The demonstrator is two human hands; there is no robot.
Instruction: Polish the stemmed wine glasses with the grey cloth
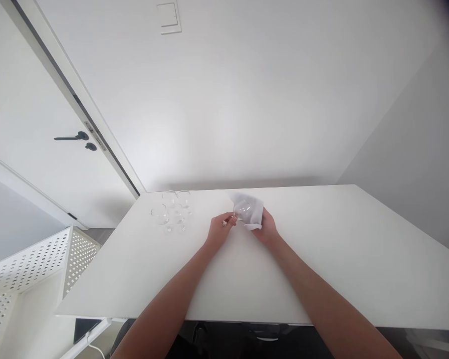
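The clear glass [242, 208] was between the two hands, tilted, its bowl partly inside a white cloth [257, 212]. The left hand [221, 227] had its fingertips pinched together at what looked like the stem; the right hand [268, 228] curled around the cloth's outer side, gripping it against the bowl. Work on this glass seemed underway and unfinished, since the cloth covered only part of it. Beyond the left hand, to its left, a group of stemmed glasses [159, 214] stood uncovered on the white tabletop [340, 239]; whether those were done or left to do could not be told.
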